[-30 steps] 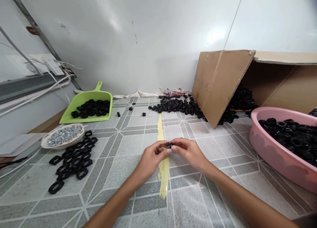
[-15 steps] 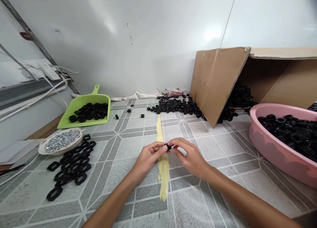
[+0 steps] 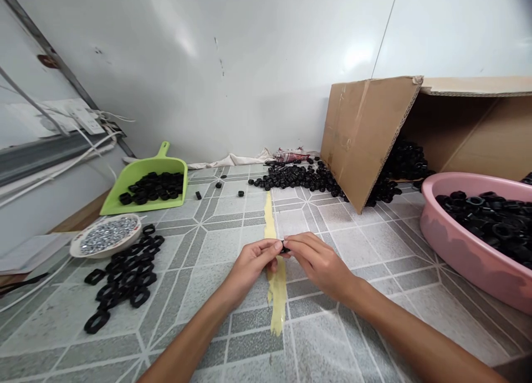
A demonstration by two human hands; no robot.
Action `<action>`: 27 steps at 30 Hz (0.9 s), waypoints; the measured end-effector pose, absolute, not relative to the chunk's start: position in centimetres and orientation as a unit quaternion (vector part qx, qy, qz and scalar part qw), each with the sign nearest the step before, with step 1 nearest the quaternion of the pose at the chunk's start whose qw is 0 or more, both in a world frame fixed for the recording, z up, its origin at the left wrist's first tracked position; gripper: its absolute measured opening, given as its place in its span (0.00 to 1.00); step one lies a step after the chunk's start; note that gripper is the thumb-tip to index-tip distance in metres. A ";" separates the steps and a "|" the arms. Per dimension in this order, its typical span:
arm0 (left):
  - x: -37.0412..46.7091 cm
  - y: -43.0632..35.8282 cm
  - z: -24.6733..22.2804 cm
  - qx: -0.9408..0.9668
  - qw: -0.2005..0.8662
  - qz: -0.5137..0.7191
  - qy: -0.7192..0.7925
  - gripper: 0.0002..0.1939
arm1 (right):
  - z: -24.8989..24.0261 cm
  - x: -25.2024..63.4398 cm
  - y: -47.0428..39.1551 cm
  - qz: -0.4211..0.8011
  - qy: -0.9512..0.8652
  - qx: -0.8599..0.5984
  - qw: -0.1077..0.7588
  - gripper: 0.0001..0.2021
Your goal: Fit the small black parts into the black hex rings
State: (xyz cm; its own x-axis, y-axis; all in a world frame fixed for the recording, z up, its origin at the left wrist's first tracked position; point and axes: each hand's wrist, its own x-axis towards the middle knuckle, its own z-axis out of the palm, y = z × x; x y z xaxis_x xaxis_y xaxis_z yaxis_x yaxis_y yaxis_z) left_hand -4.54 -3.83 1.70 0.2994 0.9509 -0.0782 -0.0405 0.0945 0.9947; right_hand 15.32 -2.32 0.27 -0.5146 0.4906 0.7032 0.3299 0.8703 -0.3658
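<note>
Over the yellow strip (image 3: 274, 294) on the floor, my left hand (image 3: 254, 261) and my right hand (image 3: 320, 261) meet at their fingertips. Between them they pinch a small black plastic ring (image 3: 285, 248), mostly covered by the fingers. Both hands are closed on it. To the left lie several loose black rings (image 3: 98, 321) with angular outer edges. Beside these, a white bowl (image 3: 78, 251) holds many small silver metal pieces, too small to make out exactly.
A green dustpan (image 3: 143, 208) with black rings stands at the back left. At the right are a pink basin (image 3: 449, 250) full of them and a tipped cardboard box (image 3: 366, 133). A heap of black rings (image 3: 295, 177) spreads along the wall.
My right fingers have closed further over the black ring and now cover more of it. The view has shifted slightly; the surrounding things stay put.
</note>
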 end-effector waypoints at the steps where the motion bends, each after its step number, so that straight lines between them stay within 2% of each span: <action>1: -4.6 -3.8 1.7 0.534 0.606 0.408 0.426 0.20 | 0.3 15.3 -2.4 0.091 -0.869 -0.236 0.426 0.17; 5: -4.6 -3.9 1.5 0.525 0.604 0.408 0.439 0.19 | 0.4 15.3 -2.6 0.134 -0.857 -0.262 0.422 0.14; 8: -4.3 -4.1 1.2 0.533 0.586 0.413 0.450 0.19 | 0.3 15.0 -2.8 0.201 -0.827 -0.344 0.397 0.09; 11: -4.0 -4.2 0.8 0.557 0.566 0.415 0.445 0.18 | 0.2 14.7 -2.7 0.274 -0.791 -0.425 0.345 0.21; 14: -4.0 -4.2 0.6 0.548 0.568 0.423 0.445 0.20 | 0.4 14.9 -2.0 0.388 -0.724 -0.455 0.342 0.29; 18: -4.0 -4.2 0.5 0.542 0.576 0.420 0.444 0.21 | 1.2 15.5 -1.4 0.512 -0.688 -0.377 0.350 0.18; 21: -3.9 -4.3 0.4 0.559 0.567 0.419 0.437 0.21 | 1.4 15.7 -1.2 0.515 -0.699 -0.377 0.324 0.18; 25: -3.8 -4.3 0.6 0.565 0.563 0.413 0.440 0.21 | 1.3 15.8 -1.2 0.486 -0.704 -0.418 0.305 0.29; 27: -3.8 -4.2 0.7 0.552 0.565 0.418 0.449 0.21 | 1.6 16.0 -1.1 0.511 -0.692 -0.405 0.310 0.25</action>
State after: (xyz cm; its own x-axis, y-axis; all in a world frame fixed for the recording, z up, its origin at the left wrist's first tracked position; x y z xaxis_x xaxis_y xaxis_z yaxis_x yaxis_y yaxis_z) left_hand -3.85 -4.23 0.73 0.2469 0.9679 -0.0461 0.0240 0.0415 0.9989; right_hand 15.96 -1.14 1.55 -0.4799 0.8772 0.0155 0.2442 0.1506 -0.9580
